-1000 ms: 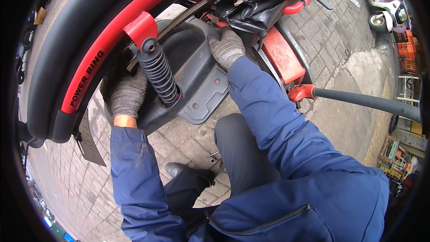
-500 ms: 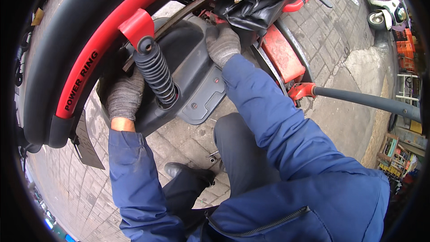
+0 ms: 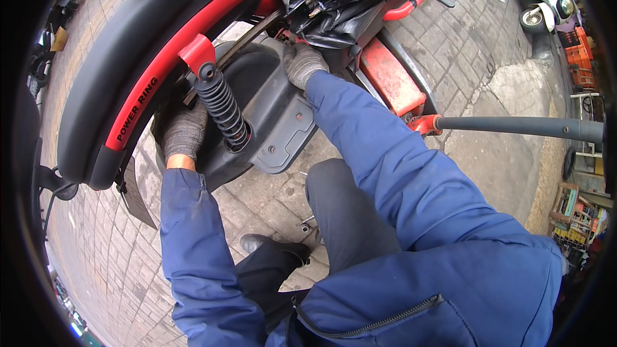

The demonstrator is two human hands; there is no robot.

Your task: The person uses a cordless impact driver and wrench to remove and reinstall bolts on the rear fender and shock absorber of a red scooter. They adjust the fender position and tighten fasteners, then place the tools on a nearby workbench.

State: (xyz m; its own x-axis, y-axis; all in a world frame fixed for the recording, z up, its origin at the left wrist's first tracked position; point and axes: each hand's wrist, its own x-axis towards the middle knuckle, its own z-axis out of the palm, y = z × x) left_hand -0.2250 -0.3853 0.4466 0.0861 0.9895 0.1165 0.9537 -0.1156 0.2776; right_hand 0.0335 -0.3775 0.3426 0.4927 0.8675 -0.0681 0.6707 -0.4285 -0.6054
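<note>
Black plastic cover (image 3: 267,99) is located between the padded black part with a red band (image 3: 122,58) and the red frame piece (image 3: 392,77), above the paving (image 3: 270,209). The lower end of the coil-spring shock absorber (image 3: 222,106) enters an opening in the cover. Gloved left hand (image 3: 185,128) is positioned at the cover's left side, beside the shock absorber; its fingertips are hidden, so closure cannot be determined. Gloved right hand (image 3: 303,64) rests against the cover's far right edge, just beside the black bag (image 3: 350,0); its grip likewise cannot be confirmed.
</note>
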